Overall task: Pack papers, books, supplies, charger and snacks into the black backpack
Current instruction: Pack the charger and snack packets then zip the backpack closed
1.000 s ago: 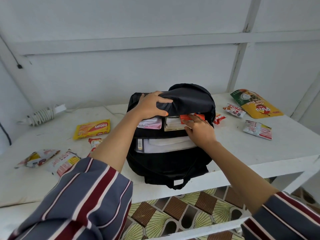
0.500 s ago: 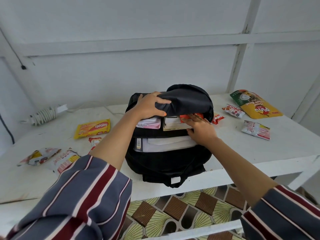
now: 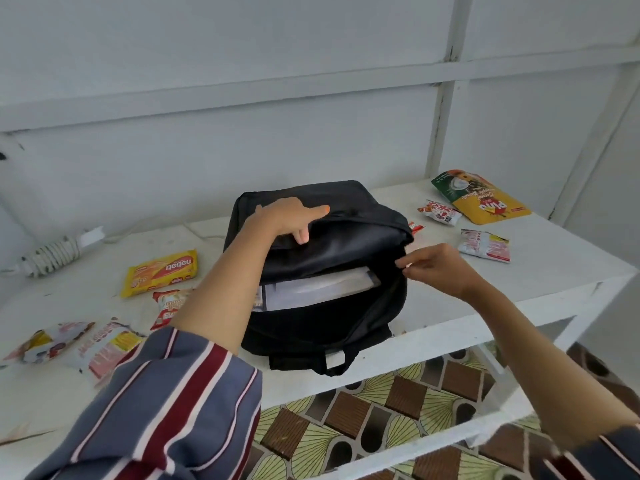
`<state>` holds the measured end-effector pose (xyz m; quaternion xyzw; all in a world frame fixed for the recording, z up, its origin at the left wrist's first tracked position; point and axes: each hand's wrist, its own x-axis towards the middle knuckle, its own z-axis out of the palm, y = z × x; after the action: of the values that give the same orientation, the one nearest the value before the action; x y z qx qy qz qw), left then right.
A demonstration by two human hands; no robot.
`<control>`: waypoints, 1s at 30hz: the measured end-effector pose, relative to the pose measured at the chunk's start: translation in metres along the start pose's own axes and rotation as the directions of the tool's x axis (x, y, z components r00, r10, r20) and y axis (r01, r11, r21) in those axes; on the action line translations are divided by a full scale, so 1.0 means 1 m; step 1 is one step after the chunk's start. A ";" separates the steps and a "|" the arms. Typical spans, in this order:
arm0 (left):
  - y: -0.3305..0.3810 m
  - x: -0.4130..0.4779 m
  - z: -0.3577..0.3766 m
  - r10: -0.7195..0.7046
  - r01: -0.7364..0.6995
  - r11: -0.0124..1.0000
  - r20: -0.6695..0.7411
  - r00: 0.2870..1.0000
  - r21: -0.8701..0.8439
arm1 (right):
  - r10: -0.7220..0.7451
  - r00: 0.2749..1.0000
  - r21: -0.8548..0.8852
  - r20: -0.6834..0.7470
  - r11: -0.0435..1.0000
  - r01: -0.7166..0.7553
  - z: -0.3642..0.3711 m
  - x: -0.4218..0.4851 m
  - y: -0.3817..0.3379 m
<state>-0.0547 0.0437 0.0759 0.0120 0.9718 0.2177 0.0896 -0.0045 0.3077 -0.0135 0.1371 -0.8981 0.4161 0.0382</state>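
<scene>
Beneath left grip (image 3: 287, 218) and against right grip (image 3: 440, 268) sits the black backpack (image 3: 332, 252).

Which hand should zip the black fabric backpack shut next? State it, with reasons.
Right. The right hand pinches the black fabric backpack's right edge, likely a zipper pull; the left hand rests on top, steadying it.

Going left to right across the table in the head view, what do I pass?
Coiled white charger → yellow nabati pack → black backpack → red snack packet → pink-and-white snack packet. Left out, as they overlap these: the front-left snack packets and the yellow-green pouch.
</scene>
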 end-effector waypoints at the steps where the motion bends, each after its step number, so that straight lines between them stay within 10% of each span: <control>1: 0.011 0.003 0.003 0.011 -0.001 0.992 -0.079 0.997 0.127 | 0.029 0.999 -0.009 -0.021 1.000 -0.029 -0.008 -0.003 0.007; 9: 0.126 0.039 0.041 0.309 -0.233 0.950 -0.551 0.775 0.206 | 0.164 0.964 -0.043 -0.212 0.983 -0.177 -0.080 -0.005 0.060; 15: 0.218 0.097 0.103 0.390 -0.470 0.831 -0.292 0.873 -0.296 | 0.227 0.937 -0.005 -0.265 0.971 -0.237 -0.153 0.032 0.114; 30: 0.293 0.280 0.204 0.090 -0.034 0.832 0.075 0.993 -0.554 | 0.298 0.952 0.085 -0.067 0.953 -0.292 -0.246 0.181 0.271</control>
<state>-0.2979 0.4119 -0.0277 0.0277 0.8613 0.4906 0.1296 -0.2650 0.6220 -0.0197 -0.0139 -0.8903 0.4551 0.0061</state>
